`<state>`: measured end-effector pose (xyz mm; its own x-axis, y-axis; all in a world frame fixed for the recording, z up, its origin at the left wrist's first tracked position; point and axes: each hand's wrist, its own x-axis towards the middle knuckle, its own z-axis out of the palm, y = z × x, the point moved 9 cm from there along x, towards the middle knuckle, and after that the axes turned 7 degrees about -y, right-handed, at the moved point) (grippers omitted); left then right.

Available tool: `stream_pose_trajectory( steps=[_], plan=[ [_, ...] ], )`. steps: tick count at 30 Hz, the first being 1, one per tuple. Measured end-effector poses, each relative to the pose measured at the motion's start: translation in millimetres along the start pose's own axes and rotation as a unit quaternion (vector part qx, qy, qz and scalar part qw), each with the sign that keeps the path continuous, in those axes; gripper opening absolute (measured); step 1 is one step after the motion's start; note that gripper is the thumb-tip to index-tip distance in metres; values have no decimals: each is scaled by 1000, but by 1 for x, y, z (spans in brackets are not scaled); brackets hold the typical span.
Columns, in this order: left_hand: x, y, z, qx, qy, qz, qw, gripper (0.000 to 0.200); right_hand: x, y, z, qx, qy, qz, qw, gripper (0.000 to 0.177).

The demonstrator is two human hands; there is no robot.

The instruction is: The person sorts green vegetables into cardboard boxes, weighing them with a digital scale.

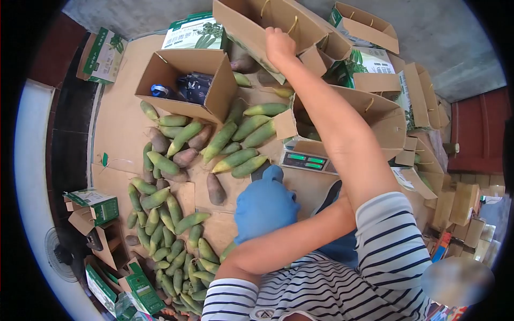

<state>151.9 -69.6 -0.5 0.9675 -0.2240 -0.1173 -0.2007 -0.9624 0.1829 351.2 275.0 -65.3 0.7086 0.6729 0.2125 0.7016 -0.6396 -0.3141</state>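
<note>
My right hand (281, 45) is closed over the near edge of a long open cardboard box (241, 21) with rope handles, at the top of the view. My left forearm crosses below my right arm, and its hand is hidden behind that arm. Under my right arm, an open cardboard box (375, 117) rests on a scale (309, 161) with lit green displays. Green radishes (219, 142) and a few reddish-brown roots (216, 190) lie on the cardboard floor covering, left of the scale.
An open box (184, 59) holding a dark patterned item and a blue item stands at the upper left. More green radishes (176, 257) are piled at the lower left. Printed boxes (107, 53) stand around the edges, with a fan (59, 254) at the far left.
</note>
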Motion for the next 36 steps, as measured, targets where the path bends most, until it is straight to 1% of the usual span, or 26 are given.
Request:
stream_pose_trajectory(
  steps=[1, 4, 5, 8, 10, 11, 12, 13, 14, 15, 17, 18, 19, 21, 23, 25, 26, 27, 30, 32, 33, 36],
  plan=[
    [0, 1, 0, -2, -2, 2, 1000, 45, -5, -2, 6, -15, 2, -7, 1000, 20],
    [1, 0, 4, -7, -12, 5, 1000, 48, -26, -3, 30, -105, -46, -80, 990, 25],
    [1, -1, 5, -12, -13, 6, 1000, 48, -26, 0, 36, -153, -113, -75, 979, 26],
    [1, -7, 9, -47, -7, 10, 999, 51, -20, 6, 17, -159, -156, -81, 971, 25],
    [-2, -12, 24, -41, -110, 12, 993, 52, -1, 9, 14, -116, -198, -158, 960, 28],
    [-10, -14, 35, 3, -235, 12, 972, 50, -18, -7, -26, -27, -168, -228, 959, 29],
    [-11, -13, 37, 3, -225, 7, 974, 49, -39, -31, -85, 64, -135, -295, 944, 31],
    [-10, -11, 40, 6, -215, 1, 977, 47, -57, -40, -120, 43, -151, -243, 957, 33],
    [-9, -11, 41, 12, -202, -4, 979, 45, -88, -62, -181, 96, -60, -302, 947, 28],
    [-9, -11, 39, 24, -189, -6, 982, 46, -122, -77, -229, 147, 35, -355, 923, 24],
    [-12, -13, 32, 30, -181, 11, 983, 44, -178, -61, -291, 110, 150, -300, 936, 31],
    [-13, -12, 29, 34, -177, 23, 983, 42, -199, -55, -318, 264, 173, -264, 911, 33],
    [-9, -14, 29, 32, -147, -15, 989, 41, -220, -54, -333, 318, 189, -269, 889, 32],
    [-3, -18, 30, 28, -87, -87, 992, 37, -254, -59, -351, 327, 183, -329, 867, 32],
    [-7, -18, 26, 48, -94, -76, 992, 35, -274, -65, -359, 318, 166, -354, 864, 32],
    [2, -18, 33, 37, -76, -73, 994, 34, -282, -61, -361, 314, 165, -347, 868, 31],
    [8, -9, 41, 6, -90, -65, 994, 33, -287, -60, -363, 309, 161, -346, 871, 31],
    [7, -13, 47, -4, -100, -57, 993, 33, -294, -56, -365, 313, 174, -341, 869, 31],
    [12, -18, 52, -64, -96, -55, 992, 30, -303, -44, -368, 326, 170, -326, 871, 31],
    [14, -25, 58, -105, -87, -121, 983, 33, -308, -38, -371, 340, 178, -318, 867, 30],
    [8, -22, 62, -113, -89, -132, 981, 34, -311, -37, -375, 347, 181, -316, 864, 30],
    [2, -8, 55, -46, -102, -90, 990, 35, -319, -29, -376, 349, 210, -303, 861, 30]
  ],
)
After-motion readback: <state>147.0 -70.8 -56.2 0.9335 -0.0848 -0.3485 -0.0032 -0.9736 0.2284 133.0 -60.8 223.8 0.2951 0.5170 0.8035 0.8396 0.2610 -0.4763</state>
